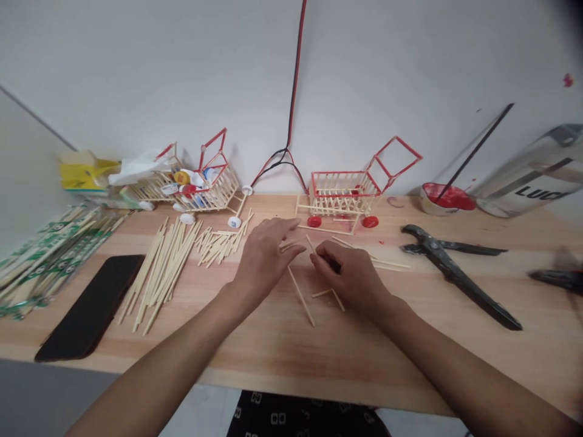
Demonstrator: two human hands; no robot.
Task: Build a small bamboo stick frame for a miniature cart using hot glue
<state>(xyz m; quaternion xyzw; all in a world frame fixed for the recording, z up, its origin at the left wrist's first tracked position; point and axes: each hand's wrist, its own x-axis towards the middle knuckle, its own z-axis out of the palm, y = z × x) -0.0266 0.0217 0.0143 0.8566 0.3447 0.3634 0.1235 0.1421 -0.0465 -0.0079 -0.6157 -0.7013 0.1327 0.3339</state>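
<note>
My left hand point(266, 258) lies low over the wooden table point(291, 346), fingers stretched toward a short wooden stick point(289, 246) at its fingertips. My right hand point(350, 273) is curled beside it, its fingers pinched on a thin stick point(310, 244) that points up and away. More loose sticks point(301, 297) lie on the table between and under the hands. Behind them stands a small stick-built cart point(348, 193) with red trim and red wheels.
A pile of long sticks point(159, 270) and a black phone point(93, 306) lie at left, with wrapped chopsticks point(50, 258) and a second cart point(204, 182) full of bottle caps. Black pliers point(455, 273), a red paint lid point(446, 199) and a silver can point(532, 173) sit at right.
</note>
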